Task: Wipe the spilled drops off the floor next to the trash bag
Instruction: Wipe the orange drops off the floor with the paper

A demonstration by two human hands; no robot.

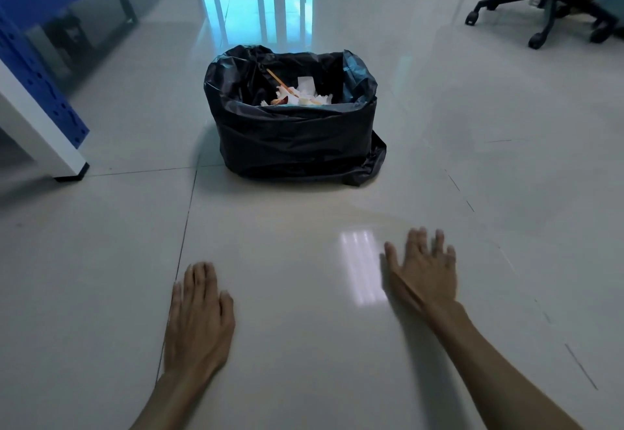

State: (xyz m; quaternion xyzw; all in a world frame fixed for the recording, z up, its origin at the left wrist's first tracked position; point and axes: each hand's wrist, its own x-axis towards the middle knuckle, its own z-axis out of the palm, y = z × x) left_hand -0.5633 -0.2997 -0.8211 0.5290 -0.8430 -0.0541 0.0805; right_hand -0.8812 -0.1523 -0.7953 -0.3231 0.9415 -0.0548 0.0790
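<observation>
Nearest, the left hand (199, 325) lies palm down over the floor (304, 345), fingers straight and close together, holding nothing. Its forearm runs back toward the lower edge. Whether the palm presses the tile or hovers just above it cannot be told.

A little farther, the right hand (423, 271) reaches ahead on a longer arm, palm down, fingers spread and loose, also empty. It is slightly blurred, and a shadow sits close under its thumb side. Neither hand holds a cloth or tissue.

Just beyond the right fingertips and off toward the thumb side, a faint curved sheen (368, 215) crosses the tile; this may be the wet patch, but separate drops are too faint to make out. A bright window glare lies just beside the right thumb.

The tile looks hard, glossy and likely slippery where wet, so a bare palm would probably smear liquid rather than lift it. Something soft and absorbent, pinched loosely in the fingers and pressed flat, would likely serve better.

Well ahead of both hands stands the bag (293, 132), black, thin and crinkly, open at the top with paper scraps inside. It looks light and easy to nudge, so wiping near its base calls for care.

Farther off stand a blue rack (37, 68) to the left and a chair (540, 7) to the right.
</observation>
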